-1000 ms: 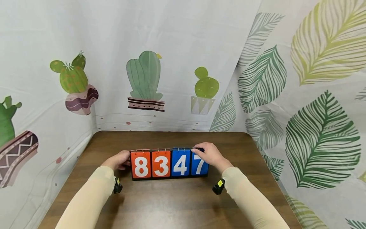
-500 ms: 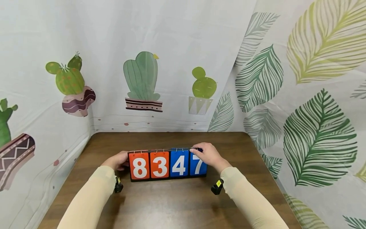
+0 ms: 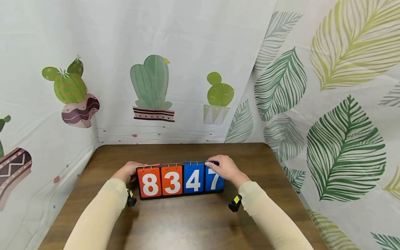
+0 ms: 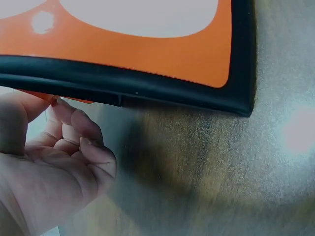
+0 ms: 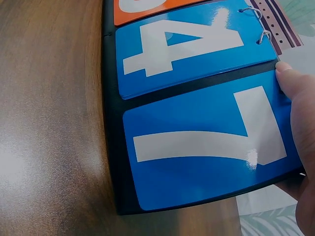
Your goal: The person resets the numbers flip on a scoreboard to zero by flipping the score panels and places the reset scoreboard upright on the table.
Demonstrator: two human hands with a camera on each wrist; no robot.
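- Taking the scoreboard as the clock's centre, 12 is the far side of the table (image 3: 181,222) and 6 is the person.
- The scoreboard (image 3: 182,181) stands on the table on a long side, facing 6 o'clock, probably so its numbers read straight to the person. Its 9 o'clock end sits slightly nearer 6 than the other end. Whether the whole bottom edge bears on the wood, I cannot tell.
- From 9 to 3 o'clock it shows an orange 8 card (image 3: 150,184), an orange 3 card (image 3: 171,183), a blue 4 card (image 3: 192,180) and a blue 7 card (image 3: 214,181). They hang from rings (image 5: 266,34) along the top, seemingly so each can swing over.
- The left hand (image 3: 128,170) is just past 9 o'clock, at the end and back of the board. Its fingers are curled in, and the tips appear to pinch an orange edge behind the black frame, perhaps to control a card there.
- The right hand (image 3: 225,168) is between 2 and 3 o'clock, gripping the top edge, thumb in front over the 7 card and the rest mostly hidden behind. This likely steadies that end while leaving most of the 7 readable.
- A cactus-printed curtain (image 3: 187,34) hangs at 12 o'clock; a leaf-printed curtain (image 3: 347,149) lies towards 2 and 3.
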